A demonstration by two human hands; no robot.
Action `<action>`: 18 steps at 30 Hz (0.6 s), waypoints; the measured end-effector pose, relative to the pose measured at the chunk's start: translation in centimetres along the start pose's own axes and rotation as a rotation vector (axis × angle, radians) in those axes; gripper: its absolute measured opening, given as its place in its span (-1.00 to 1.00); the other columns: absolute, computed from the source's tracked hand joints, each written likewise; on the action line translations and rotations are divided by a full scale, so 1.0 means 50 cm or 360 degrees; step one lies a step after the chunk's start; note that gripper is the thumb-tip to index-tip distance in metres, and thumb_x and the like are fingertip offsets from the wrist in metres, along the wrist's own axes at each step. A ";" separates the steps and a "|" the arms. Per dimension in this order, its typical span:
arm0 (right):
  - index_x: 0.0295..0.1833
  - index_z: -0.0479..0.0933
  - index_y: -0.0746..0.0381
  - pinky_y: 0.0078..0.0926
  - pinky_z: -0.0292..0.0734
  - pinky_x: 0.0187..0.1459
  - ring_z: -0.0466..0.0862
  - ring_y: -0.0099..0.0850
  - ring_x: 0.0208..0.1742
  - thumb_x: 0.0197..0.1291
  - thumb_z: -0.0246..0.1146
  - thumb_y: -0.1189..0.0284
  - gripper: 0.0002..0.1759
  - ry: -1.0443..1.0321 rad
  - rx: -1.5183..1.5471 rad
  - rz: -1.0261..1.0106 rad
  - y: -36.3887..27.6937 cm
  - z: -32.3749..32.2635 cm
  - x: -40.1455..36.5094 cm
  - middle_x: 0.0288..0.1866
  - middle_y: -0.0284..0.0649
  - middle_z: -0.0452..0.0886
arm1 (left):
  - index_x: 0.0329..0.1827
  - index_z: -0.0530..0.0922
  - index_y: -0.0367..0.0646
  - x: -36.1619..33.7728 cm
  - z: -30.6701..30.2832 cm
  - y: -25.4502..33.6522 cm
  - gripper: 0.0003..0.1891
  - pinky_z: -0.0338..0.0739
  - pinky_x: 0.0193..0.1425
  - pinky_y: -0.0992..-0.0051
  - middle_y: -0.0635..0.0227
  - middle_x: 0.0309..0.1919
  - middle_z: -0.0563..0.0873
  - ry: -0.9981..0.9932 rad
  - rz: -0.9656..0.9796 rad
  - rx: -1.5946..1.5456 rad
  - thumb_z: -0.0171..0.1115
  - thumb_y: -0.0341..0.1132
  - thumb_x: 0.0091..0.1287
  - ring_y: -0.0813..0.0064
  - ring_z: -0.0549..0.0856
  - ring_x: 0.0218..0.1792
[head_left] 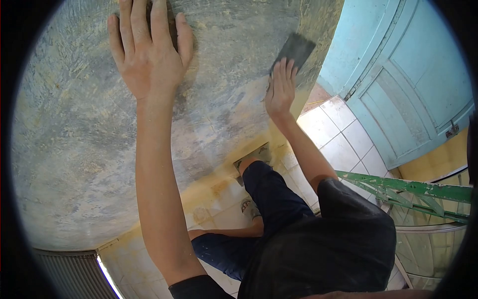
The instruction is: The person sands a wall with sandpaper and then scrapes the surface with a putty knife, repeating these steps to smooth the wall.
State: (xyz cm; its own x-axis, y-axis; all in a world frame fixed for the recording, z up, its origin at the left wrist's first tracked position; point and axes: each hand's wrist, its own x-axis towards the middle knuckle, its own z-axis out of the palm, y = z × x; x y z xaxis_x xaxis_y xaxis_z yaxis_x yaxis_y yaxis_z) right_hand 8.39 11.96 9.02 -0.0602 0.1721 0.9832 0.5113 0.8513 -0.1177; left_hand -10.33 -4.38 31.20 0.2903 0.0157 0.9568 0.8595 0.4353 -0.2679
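Both hands at the mottled wall; dark pad held in the right hand

The left hand is released: its palm is against the mottled grey wall, fingers outstretched and spread, thumb apart on the right side. It holds nothing that can be seen.

The right hand grasps the dark rectangular pad at its near end, with extended fingers over its surface. The thumb's hold cannot be made out. The pad is at the right part of the wall, tilted, its far end reaching beyond the fingertips, and its outline is slightly blurred. The two hands are well apart.

The wall shows uneven patches of grey, blue and yellowish brown, with a yellow band along its near edge. Beside the person's knee is a flat greyish piece, partly hidden; its nature cannot be told.

To the right stand a light blue door with a metal latch and, nearer, a green frame with chipped paint. White floor tiles lie between wall and door. A ribbed grey panel is at the near left. The person wears a black shirt and dark blue legwear.
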 end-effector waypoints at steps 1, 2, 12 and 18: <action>0.50 0.48 0.54 0.32 0.20 0.63 0.36 0.24 0.68 0.40 0.30 0.66 -0.44 0.0007 0.0005 -0.0010 -0.004 -0.002 -0.031 0.58 0.25 0.49 | 0.43 0.68 0.03 -0.001 0.002 -0.001 -0.52 0.31 0.70 0.09 0.26 0.49 0.65 0.0008 0.0004 0.0004 0.25 -0.04 0.53 0.24 0.54 0.57; 0.49 0.50 0.53 0.32 0.17 0.64 0.37 0.23 0.68 0.40 0.31 0.65 -0.44 -0.0099 -0.0021 -0.0003 -0.009 -0.011 -0.092 0.57 0.22 0.51 | 0.43 0.68 0.02 -0.001 0.003 -0.001 -0.52 0.31 0.70 0.09 0.26 0.49 0.65 0.0011 0.0007 0.0005 0.25 -0.03 0.53 0.24 0.55 0.57; 0.51 0.48 0.53 0.25 0.03 0.68 0.30 0.26 0.71 0.43 0.29 0.62 -0.44 -0.0074 -0.0070 -0.0010 -0.008 -0.002 -0.034 0.58 0.26 0.49 | 0.43 0.68 0.02 0.000 0.004 -0.007 -0.51 0.29 0.71 0.09 0.24 0.48 0.66 0.0018 0.0019 -0.0016 0.25 -0.01 0.54 0.22 0.55 0.57; 0.51 0.51 0.47 0.23 0.06 0.67 0.35 0.14 0.71 0.42 0.30 0.60 -0.44 -0.0103 -0.0033 -0.0034 -0.008 -0.005 -0.098 0.53 0.17 0.57 | 0.52 0.54 -0.26 0.011 -0.008 -0.001 -0.46 0.22 0.73 -0.02 0.02 0.59 0.52 -0.0128 -0.0037 -0.0075 0.21 -0.35 0.47 -0.03 0.42 0.64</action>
State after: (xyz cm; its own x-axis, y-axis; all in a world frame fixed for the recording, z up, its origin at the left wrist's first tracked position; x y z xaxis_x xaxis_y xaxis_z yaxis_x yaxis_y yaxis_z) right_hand 8.71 10.66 4.31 -0.1262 0.1862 0.9744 0.5270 0.8447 -0.0931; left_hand -10.07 -4.74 31.67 0.2372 0.0791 0.9682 0.8850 0.3933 -0.2489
